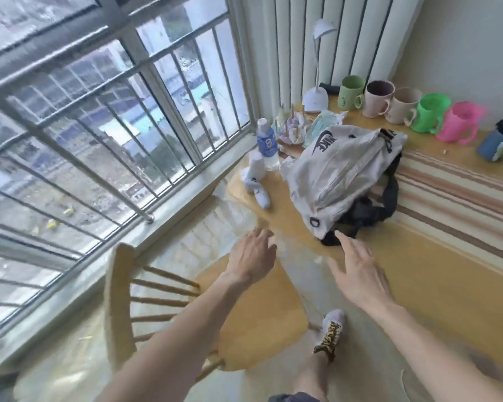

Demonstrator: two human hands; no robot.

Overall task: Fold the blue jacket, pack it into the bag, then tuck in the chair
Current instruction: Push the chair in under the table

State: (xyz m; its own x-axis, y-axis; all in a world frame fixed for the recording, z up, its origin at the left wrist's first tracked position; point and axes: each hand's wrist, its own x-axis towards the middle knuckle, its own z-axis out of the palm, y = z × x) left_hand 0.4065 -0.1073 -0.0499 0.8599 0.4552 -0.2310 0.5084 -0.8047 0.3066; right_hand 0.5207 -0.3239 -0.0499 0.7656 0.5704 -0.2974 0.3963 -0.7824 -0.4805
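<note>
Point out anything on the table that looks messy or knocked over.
Crumpled papers or wrappers lie heaped behind the water bottle. A small white bottle lies on its side near the table's edge. The bag sits slumped, its black straps spilling out. The mugs stand neatly.

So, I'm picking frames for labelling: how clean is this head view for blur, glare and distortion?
Head view: wide-angle bending curves the grey window bars; daylight glares off the yellow wooden table; the left hand and right hand are motion-smeared; the white sports bag stays fairly sharp.
</note>
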